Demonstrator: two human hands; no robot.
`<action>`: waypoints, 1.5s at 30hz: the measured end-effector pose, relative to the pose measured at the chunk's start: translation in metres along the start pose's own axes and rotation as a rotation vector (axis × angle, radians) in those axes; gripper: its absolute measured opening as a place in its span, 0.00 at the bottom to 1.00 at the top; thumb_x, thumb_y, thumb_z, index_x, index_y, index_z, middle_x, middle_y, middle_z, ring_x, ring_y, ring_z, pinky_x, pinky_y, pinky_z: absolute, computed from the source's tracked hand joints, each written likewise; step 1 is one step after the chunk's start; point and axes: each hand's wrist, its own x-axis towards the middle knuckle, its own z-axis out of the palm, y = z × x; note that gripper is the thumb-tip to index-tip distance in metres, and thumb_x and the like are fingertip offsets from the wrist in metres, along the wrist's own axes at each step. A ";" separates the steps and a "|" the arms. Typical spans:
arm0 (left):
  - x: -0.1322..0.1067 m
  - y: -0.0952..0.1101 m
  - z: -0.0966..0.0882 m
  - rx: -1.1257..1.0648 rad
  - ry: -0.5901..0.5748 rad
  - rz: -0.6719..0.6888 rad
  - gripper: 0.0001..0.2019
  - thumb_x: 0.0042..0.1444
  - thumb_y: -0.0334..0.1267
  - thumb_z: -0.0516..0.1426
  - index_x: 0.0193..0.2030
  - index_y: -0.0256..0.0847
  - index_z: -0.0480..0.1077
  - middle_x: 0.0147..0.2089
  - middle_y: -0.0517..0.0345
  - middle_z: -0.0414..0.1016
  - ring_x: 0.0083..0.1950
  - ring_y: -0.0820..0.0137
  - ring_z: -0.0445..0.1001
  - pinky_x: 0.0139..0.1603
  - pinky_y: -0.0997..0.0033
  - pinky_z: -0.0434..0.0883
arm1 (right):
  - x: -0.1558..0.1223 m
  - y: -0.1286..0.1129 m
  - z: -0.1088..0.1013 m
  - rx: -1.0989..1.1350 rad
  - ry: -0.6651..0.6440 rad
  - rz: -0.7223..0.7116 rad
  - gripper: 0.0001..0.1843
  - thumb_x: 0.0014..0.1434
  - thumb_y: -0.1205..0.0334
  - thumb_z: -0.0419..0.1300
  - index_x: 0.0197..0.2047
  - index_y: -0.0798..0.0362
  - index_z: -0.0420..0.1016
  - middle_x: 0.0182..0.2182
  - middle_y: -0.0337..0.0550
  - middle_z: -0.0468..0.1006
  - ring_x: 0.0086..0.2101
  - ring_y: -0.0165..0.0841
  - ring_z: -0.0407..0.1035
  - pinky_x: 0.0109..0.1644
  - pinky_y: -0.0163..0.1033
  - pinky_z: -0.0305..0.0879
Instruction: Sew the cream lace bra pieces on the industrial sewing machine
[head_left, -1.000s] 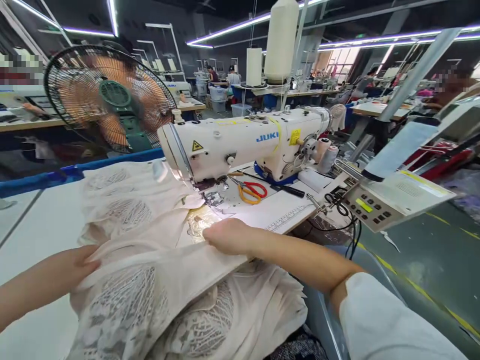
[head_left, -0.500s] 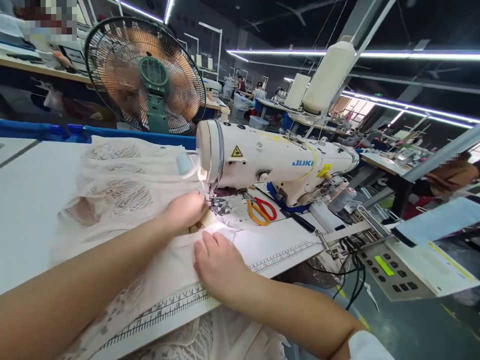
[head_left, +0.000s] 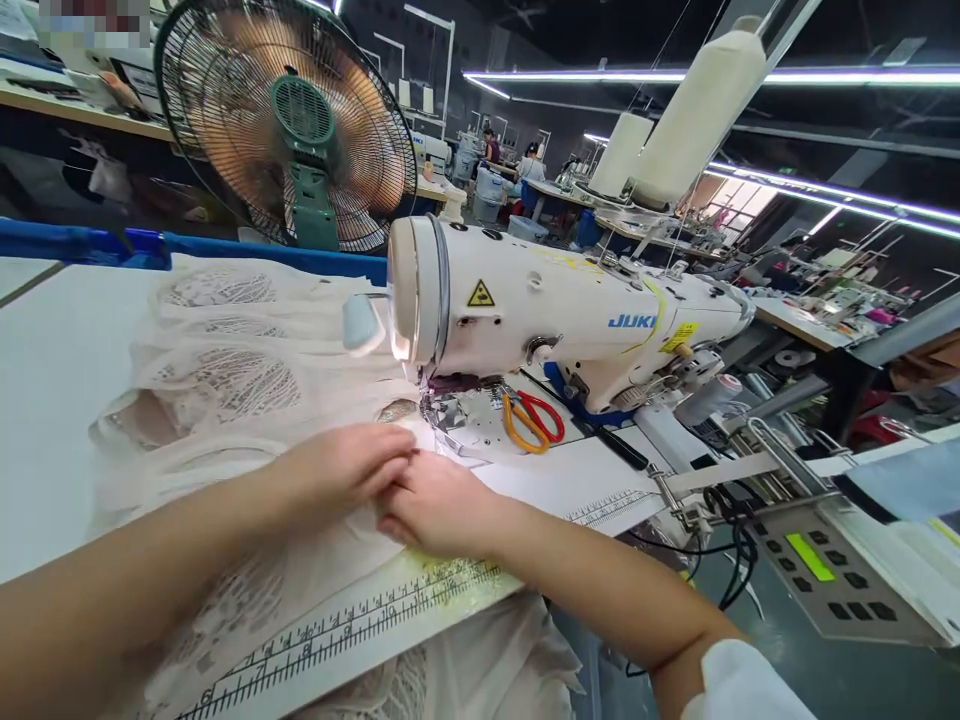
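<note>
A cream lace garment [head_left: 225, 380] lies spread on the white sewing table [head_left: 52, 400], its near edge leading to the presser foot [head_left: 435, 405] of a white Juki sewing machine [head_left: 555, 310]. My left hand [head_left: 341, 468] lies flat on the cloth with fingers stretched toward the needle. My right hand [head_left: 435, 505] rests next to it, touching its fingertips, fingers curled down pinching the fabric edge just short of the foot. A printed ruler strip [head_left: 360, 625] runs along the table's front edge.
Orange-handled scissors [head_left: 529, 420] and a black tool [head_left: 619, 450] lie under the machine arm. A green fan [head_left: 292, 130] stands behind the table. Thread cones [head_left: 690, 115] rise at the back right, a control panel [head_left: 825, 575] juts out at right. People work at distant tables.
My left hand has drawn back from the presser foot toward me and flattened. My right hand has shifted slightly forward to meet it. The view moved a little closer to the machine.
</note>
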 end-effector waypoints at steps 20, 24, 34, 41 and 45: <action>0.004 0.009 0.003 0.169 -0.156 0.045 0.30 0.64 0.52 0.37 0.53 0.35 0.71 0.60 0.41 0.70 0.60 0.54 0.69 0.59 0.53 0.68 | -0.044 -0.003 -0.004 0.047 0.279 0.243 0.11 0.62 0.60 0.52 0.40 0.56 0.73 0.45 0.50 0.77 0.45 0.40 0.68 0.48 0.45 0.66; 0.007 0.008 0.003 0.179 -0.090 0.079 0.29 0.63 0.53 0.39 0.48 0.35 0.72 0.59 0.39 0.70 0.57 0.53 0.70 0.55 0.52 0.70 | -0.045 -0.004 -0.006 0.069 0.272 0.243 0.09 0.61 0.61 0.53 0.37 0.55 0.72 0.40 0.47 0.78 0.40 0.38 0.68 0.43 0.43 0.65; 0.017 0.004 -0.002 0.223 -0.114 0.141 0.27 0.62 0.53 0.42 0.52 0.36 0.71 0.55 0.42 0.74 0.54 0.54 0.72 0.51 0.54 0.72 | -0.045 -0.002 -0.005 0.084 0.330 0.223 0.10 0.62 0.60 0.52 0.40 0.56 0.72 0.42 0.48 0.77 0.41 0.37 0.67 0.45 0.43 0.63; 0.016 -0.002 0.003 0.238 -0.051 0.187 0.30 0.63 0.55 0.39 0.52 0.36 0.72 0.54 0.43 0.75 0.53 0.54 0.72 0.51 0.54 0.72 | -0.046 0.001 -0.005 0.096 0.353 0.219 0.12 0.63 0.60 0.51 0.41 0.56 0.72 0.43 0.49 0.77 0.43 0.38 0.67 0.47 0.44 0.63; 0.015 -0.004 0.003 0.228 -0.061 0.197 0.30 0.63 0.55 0.40 0.53 0.36 0.71 0.55 0.43 0.74 0.53 0.54 0.73 0.51 0.53 0.72 | -0.045 0.001 -0.005 0.108 0.359 0.225 0.12 0.63 0.60 0.51 0.41 0.56 0.73 0.44 0.49 0.77 0.44 0.38 0.67 0.48 0.44 0.64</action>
